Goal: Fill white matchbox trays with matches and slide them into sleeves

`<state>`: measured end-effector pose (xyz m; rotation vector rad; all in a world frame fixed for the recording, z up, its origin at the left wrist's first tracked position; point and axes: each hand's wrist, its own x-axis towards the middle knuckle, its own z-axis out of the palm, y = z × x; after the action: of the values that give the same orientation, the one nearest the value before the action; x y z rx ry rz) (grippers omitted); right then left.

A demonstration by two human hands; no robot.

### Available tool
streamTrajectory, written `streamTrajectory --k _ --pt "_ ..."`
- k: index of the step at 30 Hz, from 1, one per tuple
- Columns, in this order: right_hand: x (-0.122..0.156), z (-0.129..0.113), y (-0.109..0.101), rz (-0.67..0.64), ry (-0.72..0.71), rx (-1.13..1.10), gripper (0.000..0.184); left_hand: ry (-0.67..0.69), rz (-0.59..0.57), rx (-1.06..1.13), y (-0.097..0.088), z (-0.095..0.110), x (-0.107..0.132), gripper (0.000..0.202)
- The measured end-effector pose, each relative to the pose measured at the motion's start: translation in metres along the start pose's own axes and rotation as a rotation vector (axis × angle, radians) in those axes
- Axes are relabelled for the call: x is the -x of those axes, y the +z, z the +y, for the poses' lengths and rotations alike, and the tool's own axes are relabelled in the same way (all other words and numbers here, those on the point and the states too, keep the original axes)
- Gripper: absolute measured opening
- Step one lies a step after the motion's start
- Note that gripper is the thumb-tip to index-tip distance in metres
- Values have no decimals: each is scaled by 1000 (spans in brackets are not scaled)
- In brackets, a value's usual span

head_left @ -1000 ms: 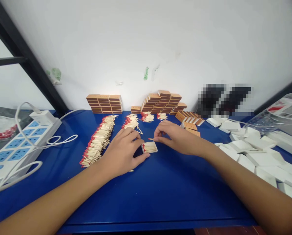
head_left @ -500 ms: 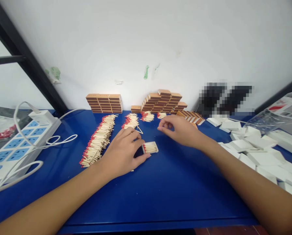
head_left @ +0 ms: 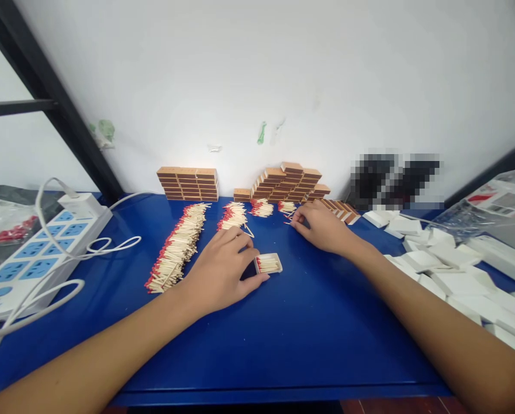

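A small white matchbox tray (head_left: pixel 268 264) half filled with red-tipped matches lies on the blue table (head_left: pixel 283 339). My left hand (head_left: pixel 223 267) rests beside it, fingers curled, thumb and fingertips touching the tray's left end. My right hand (head_left: pixel 320 225) reaches further back, its fingers pinched at a small heap of matches (head_left: pixel 285 206) near the wall. Whether a match is between those fingers is not clear.
Long rows of loose matches (head_left: pixel 177 247) lie left of my hands. Brown matchbox sleeves (head_left: pixel 188 183) are stacked against the wall, more stacks (head_left: pixel 289 181) to their right. White empty trays (head_left: pixel 447 270) are scattered at right. A power strip (head_left: pixel 37 250) with white cables sits at left.
My right hand left the tray, where it held a match, and moved back to the small match heap by the wall. My left hand stayed at the tray.
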<state>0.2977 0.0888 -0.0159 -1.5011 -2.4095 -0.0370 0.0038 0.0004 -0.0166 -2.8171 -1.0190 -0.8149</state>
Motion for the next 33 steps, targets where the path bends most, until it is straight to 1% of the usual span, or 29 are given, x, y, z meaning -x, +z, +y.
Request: streamTrajectory --k 3,8,10,16,19,22,25,29,31,33 --pt "-1 1 2 24 31 25 14 -9 -11 -1 0 0 -1 29" --pt "-1 -4 0 -33 10 65 21 -2 -12 0 1 -1 -1 30" --pt "-1 -7 -3 -43 -4 55 20 3 -4 -4 1 -1 -1 30" --pt "8 -20 -22 -91 -70 -130 19 1 5 -23 1 -2 -3 29" --pt "14 -32 -33 -154 -119 -207 20 -16 -2 -31 0 -3 -3 30" --pt "21 -46 -40 -212 -170 -272 21 -26 -1 -39 0 -3 -3 30" --pt "28 -61 -39 -236 -216 -311 22 -23 -2 -40 0 -2 -2 30" --pt "34 -80 -29 -208 -250 -299 17 -14 -5 -37 0 -2 -2 30" --pt "35 -85 -26 -185 -250 -309 14 -8 -2 -37 0 -2 -2 30" --pt "32 -83 -26 -163 -231 -323 12 -6 0 -36 0 -2 -2 30"
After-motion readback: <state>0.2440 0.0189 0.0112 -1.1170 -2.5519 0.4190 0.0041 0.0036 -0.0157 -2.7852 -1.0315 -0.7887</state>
